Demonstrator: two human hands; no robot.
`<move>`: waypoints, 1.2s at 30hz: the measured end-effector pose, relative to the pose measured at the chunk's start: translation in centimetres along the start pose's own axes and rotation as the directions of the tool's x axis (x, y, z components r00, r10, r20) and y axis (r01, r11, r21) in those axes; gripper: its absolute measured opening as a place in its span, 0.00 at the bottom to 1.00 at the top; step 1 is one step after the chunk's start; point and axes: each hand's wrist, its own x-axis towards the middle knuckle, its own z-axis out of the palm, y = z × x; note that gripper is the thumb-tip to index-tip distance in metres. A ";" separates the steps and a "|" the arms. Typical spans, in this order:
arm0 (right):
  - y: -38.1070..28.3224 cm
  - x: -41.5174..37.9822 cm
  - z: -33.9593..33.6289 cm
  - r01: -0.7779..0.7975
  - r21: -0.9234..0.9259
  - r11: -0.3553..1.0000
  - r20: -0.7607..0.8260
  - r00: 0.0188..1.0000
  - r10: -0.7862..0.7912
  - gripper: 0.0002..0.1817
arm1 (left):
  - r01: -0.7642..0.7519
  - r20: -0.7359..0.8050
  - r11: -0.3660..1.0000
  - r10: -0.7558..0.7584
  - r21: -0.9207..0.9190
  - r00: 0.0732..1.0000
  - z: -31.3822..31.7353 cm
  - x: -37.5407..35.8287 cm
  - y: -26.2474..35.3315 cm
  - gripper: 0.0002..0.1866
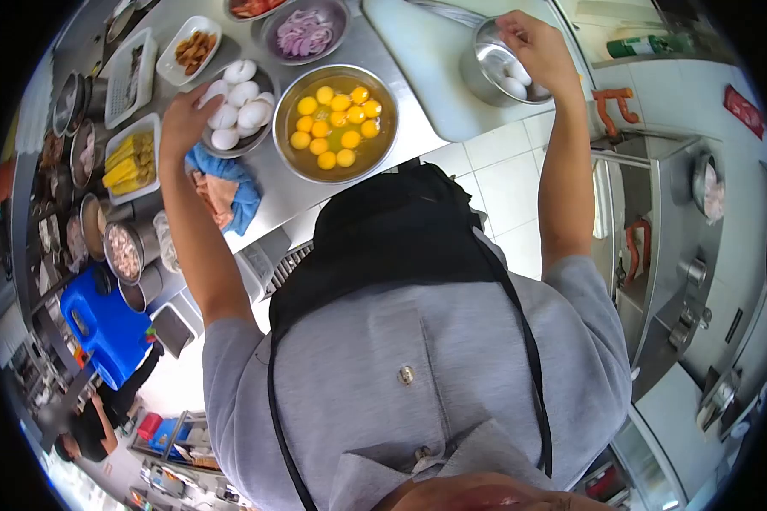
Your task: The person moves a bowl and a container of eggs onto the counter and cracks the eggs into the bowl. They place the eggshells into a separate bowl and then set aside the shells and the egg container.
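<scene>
My left hand (186, 119) is at the left rim of a metal bowl (245, 152) heaped with white eggs (254, 113). Its fingers curl round an egg at that side. To the right sits a wide metal bowl (294, 157) of cracked eggs, with several whole yolks (349, 139) in clear egg white. My right hand (539, 53) hangs over a small metal pot (483, 70), fingers bent downward and closed together. What they hold, if anything, is hidden. White pieces that look like eggshells (515, 85) lie in the pot below the fingertips.
The pot stands on a pale cutting board (418, 77). Behind the eggs are a bowl of sliced red onion (305, 34) and a white dish of brown pieces (194, 51). A blue cloth (245, 200) lies by the counter edge. A blue jug (102, 319) and another person (98, 426) are farther left.
</scene>
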 end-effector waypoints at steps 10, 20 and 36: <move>5.5 -2.1 2.6 0.176 -0.671 0.720 0.414 0.895 0.167 0.13 | -0.097 -0.243 0.990 0.070 -0.098 0.967 -0.9 -1.4 3.4 0.28; -0.3 -3.4 -2.2 0.172 -0.231 0.958 0.151 0.979 -0.140 0.26 | -0.133 -0.247 0.959 0.069 -0.251 0.967 -1.9 -4.6 7.1 0.26; -5.5 -17.0 10.8 -0.069 0.154 0.986 -0.544 0.827 0.143 0.27 | -0.240 0.015 0.928 0.254 -0.286 0.967 -0.3 -6.8 14.6 0.26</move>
